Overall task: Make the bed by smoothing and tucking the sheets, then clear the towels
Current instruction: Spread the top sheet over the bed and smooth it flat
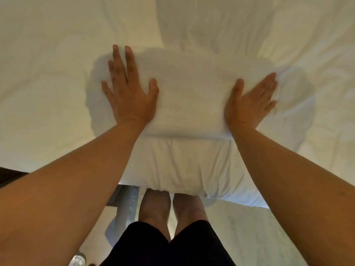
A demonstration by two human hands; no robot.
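A folded white towel (190, 96) lies on the white bed sheet (48, 77) near the bed's front edge. My left hand (128, 89) rests flat on the towel's left end, fingers spread and pointing away from me. My right hand (251, 102) lies flat against the towel's right end, fingers together and angled to the right. Neither hand grips anything. The sheet shows soft creases, most of them to the right of the towel. Below the towel the bedding (178, 166) bulges over the mattress edge.
My bare legs (172, 206) and dark shorts stand right against the bed's edge. Pale floor shows to the right of my legs. A dark strip of furniture (11, 177) sits at the left, and a small shiny object (78, 260) lies on the floor.
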